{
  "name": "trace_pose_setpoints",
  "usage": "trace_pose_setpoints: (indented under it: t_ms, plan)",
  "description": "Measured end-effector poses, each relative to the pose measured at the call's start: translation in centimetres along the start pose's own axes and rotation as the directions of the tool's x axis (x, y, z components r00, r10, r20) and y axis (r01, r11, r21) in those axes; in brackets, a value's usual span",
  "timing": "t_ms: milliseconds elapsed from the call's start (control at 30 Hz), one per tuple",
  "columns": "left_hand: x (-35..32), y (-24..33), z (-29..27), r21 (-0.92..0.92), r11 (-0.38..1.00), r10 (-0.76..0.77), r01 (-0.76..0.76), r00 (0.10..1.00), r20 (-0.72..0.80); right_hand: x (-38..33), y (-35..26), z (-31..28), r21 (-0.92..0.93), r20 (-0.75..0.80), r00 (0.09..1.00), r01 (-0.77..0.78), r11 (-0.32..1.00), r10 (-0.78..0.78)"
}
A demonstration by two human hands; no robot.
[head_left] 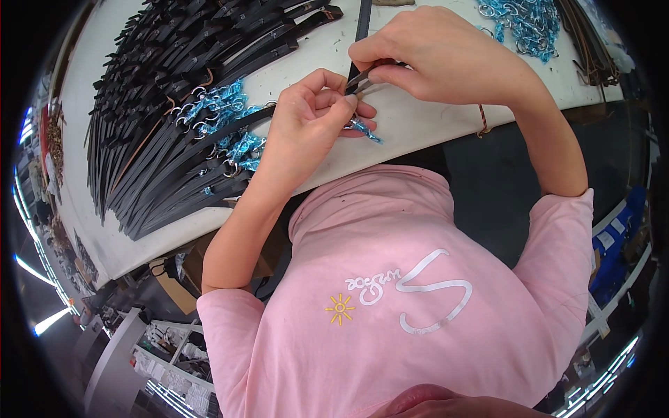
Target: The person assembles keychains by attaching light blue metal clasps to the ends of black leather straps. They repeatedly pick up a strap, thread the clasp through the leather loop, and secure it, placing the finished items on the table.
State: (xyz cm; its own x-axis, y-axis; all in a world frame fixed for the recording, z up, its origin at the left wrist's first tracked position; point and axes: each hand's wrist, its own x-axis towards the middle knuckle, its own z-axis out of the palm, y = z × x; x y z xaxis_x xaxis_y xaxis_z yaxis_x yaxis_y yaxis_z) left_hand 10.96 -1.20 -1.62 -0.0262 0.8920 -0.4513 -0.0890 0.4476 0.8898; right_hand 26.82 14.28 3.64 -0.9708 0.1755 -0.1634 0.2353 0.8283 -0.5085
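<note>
Nearest the camera is the person's pink T-shirt (pixel 418 279) with a pale printed design, both bare forearms rising from it toward the white bench (pixel 411 125). Just past the bench's near edge, the left hand (pixel 306 118) is curled, its fingers pinched on a small metal ring with a blue-wrapped clasp (pixel 362 127) that hangs just below the fingertips, over the bench top. Touching it from above, the right hand (pixel 432 52) is closed too, thumb and forefinger gripping the end of a narrow black strap (pixel 362 28) right where it meets the left hand's fingers; the strap runs straight away from the hands to the bench's far edge. A thin red-and-dark cord bracelet (pixel 481 120) circles the right wrist, over the near edge of the bench. To the left of the hands, a loose cluster of blue-wrapped clasps with metal rings (pixel 223 122) lies on the ends of finished straps, which belong to a broad fanned heap of black straps (pixel 181 90) covering the bench's left half up to its far left corner. At the far right corner lies another pile of blue-wrapped clasps (pixel 523 21), with a bundle of dark brown straps (pixel 592 42) beside it along the right edge.
</note>
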Motion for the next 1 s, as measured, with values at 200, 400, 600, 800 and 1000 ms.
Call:
trace_pose_setpoints:
  t_ms: [200, 400, 600, 800, 1000]
  plan:
    - [0.1, 0.1, -0.1, -0.011, 1.0, -0.003, 0.004, 1.0, 0.009, -0.8, 1.1, 2.8, 0.09, -0.247, 0.969, 0.017, 0.996, 0.006]
    - [0.1, 0.1, -0.3, -0.023, 0.999, -0.025, 0.025, 1.0, 0.013, -2.8, 0.1, 4.9, 0.364, -0.341, 0.897, -0.149, 0.919, 0.281]
    - [0.2, 0.2, -0.4, -0.028, 0.999, -0.026, 0.026, 0.999, 0.019, -3.1, -0.4, 7.0, 0.336, -0.387, 0.872, -0.17, 0.926, 0.3]
    - [0.3, 0.3, -0.3, -0.033, 0.999, -0.016, 0.016, 1.0, 0.01, -2.9, -0.5, 6.9, 0.278, -0.391, 0.882, -0.161, 0.947, 0.264]
    - [0.3, -0.1, -0.3, -0.027, 1.0, -0.002, 0.002, 1.0, 0.015, -2.7, -0.7, 6.3, 0.123, -0.377, 0.905, -0.159, 0.98, 0.195]
